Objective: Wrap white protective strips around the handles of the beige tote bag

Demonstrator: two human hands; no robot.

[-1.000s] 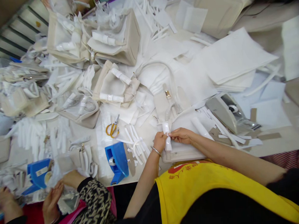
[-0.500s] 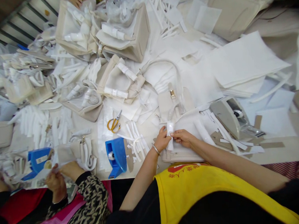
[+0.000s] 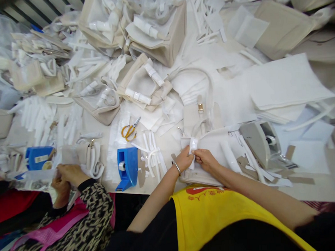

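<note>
My left hand [image 3: 184,159], with a bracelet at the wrist, and my right hand [image 3: 204,159] pinch a small white foam wrap [image 3: 192,148] between them. Both are closed on it. The wrap sits around a strap of a cream handbag [image 3: 197,120] that lies flat at the table's near edge in front of me. The bag's gold clasp [image 3: 200,108] shows just beyond my hands.
A blue tape dispenser [image 3: 125,167] and orange scissors [image 3: 129,131] lie left of my hands, a grey tape dispenser [image 3: 256,142] to the right. Cream bags, white foam strips and stacked white sheets [image 3: 284,82] cover the table. A person in a leopard-print sleeve [image 3: 88,217] works at my left.
My hands stayed closed on the white wrap and shifted a little higher on the strap. The view swung left. The person beside me moved their hands up onto the table edge.
</note>
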